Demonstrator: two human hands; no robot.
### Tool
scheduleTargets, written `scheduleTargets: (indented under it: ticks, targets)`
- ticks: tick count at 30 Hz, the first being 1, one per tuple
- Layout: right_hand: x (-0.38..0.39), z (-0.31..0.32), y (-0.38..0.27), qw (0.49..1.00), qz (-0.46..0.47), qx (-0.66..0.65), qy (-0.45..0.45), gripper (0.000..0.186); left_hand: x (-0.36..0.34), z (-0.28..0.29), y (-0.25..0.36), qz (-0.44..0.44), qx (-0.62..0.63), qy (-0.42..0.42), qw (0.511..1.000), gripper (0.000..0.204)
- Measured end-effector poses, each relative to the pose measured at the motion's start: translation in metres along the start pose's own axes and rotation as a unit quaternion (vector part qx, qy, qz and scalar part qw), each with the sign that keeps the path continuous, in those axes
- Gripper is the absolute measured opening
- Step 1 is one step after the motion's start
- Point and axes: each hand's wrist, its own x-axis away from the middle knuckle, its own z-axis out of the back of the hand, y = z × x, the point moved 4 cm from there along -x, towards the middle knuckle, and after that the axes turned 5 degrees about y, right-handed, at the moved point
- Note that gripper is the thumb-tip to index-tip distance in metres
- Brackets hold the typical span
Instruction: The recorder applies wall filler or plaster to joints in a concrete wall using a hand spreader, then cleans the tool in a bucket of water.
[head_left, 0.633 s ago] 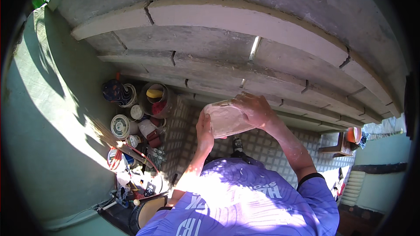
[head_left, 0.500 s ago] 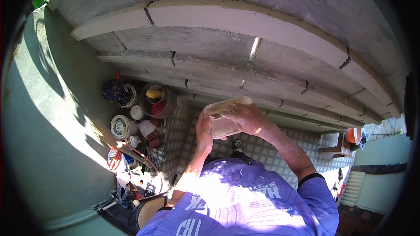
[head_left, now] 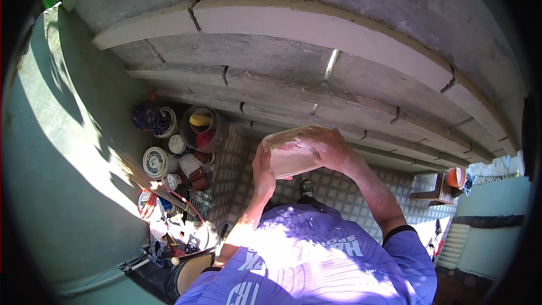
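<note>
Both hands at a shallow tray of pale paste

The clear, shallow tray [head_left: 294, 164] is held up in front of the chest, above the tiled floor [head_left: 339, 188], with pale, paste-like material inside. The left hand [head_left: 262, 166] grips its left side, fingers wrapped along the edge, the forearm rising steeply from the near side. The right hand [head_left: 329, 148] reaches in over the far right part, its back turned up and its fingers bent down inside; whether they pinch anything is impossible to tell. That hand hides part of the contents. The right forearm [head_left: 374, 187], flecked with white, slants in from the near right.

Below the tray, a shoe [head_left: 306, 185] shows on the floor, beyond the purple shirt [head_left: 339, 248]. Long concrete ledges [head_left: 316, 21] span the far side, beyond the hands. To the left, a white-lidded bucket [head_left: 154, 162] and other containers crowd against the green wall [head_left: 68, 175]. Well to the right is an orange bucket [head_left: 453, 178] by a wooden stool [head_left: 427, 196].
</note>
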Motion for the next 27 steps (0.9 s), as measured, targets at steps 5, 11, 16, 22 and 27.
scheduleTargets:
  ticks: [5,11,16,22,27]
  targets:
    - [-0.007,0.001,0.001,0.999,-0.003,0.029,0.014,0.045,0.002,-0.001,0.004,-0.012,0.019,-0.016,1.000,0.051]
    - [0.000,0.002,-0.001,0.999,0.018,-0.023,-0.039,0.047,-0.003,0.006,-0.004,0.027,0.026,0.011,0.999,0.052]
    - [-0.001,0.000,0.003,0.997,0.014,-0.031,-0.063,0.047,-0.004,0.003,-0.005,0.011,0.035,-0.019,0.999,0.051]
    - [-0.010,0.017,0.010,0.997,-0.053,0.047,0.039,0.045,-0.005,-0.001,0.002,-0.011,0.037,-0.006,0.999,0.050]
    - [0.001,0.004,-0.001,0.999,0.022,0.009,-0.039,0.043,-0.007,-0.002,0.000,-0.007,0.023,0.004,1.000,0.048]
